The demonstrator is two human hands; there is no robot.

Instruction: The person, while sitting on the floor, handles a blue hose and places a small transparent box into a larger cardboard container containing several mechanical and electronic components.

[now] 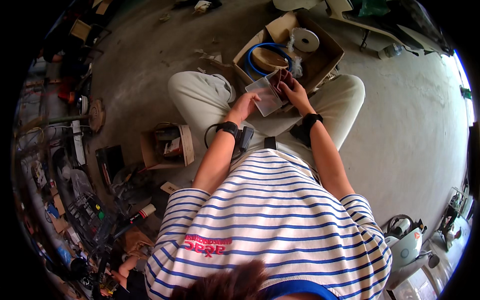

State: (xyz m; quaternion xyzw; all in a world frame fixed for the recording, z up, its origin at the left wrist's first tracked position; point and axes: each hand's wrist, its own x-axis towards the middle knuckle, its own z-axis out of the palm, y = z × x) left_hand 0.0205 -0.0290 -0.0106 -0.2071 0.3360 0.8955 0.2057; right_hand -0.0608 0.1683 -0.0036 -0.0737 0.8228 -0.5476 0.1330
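My left hand [244, 106] is closed on the near left edge of a clear plastic box [269, 102], its thumb lying over the rim. In my right hand [298, 97] is a folded reddish-brown piece [283, 78], flat like sandpaper or cloth; its exact kind does not show. It sits against the far right side of the plastic box. Just beyond both hands stands an open cardboard box [328, 64]. Inside that box lie a coil of blue hose [248, 61], a round tan disc [270, 59] and a white reel [306, 40] with clear wrapping.
A smaller cardboard box [188, 144] with assorted items stands to the left of my legs. Tools and clutter [80, 185] crowd the left side. A scooter [345, 15] is at the far right, and a white machine part [407, 248] is at the near right.
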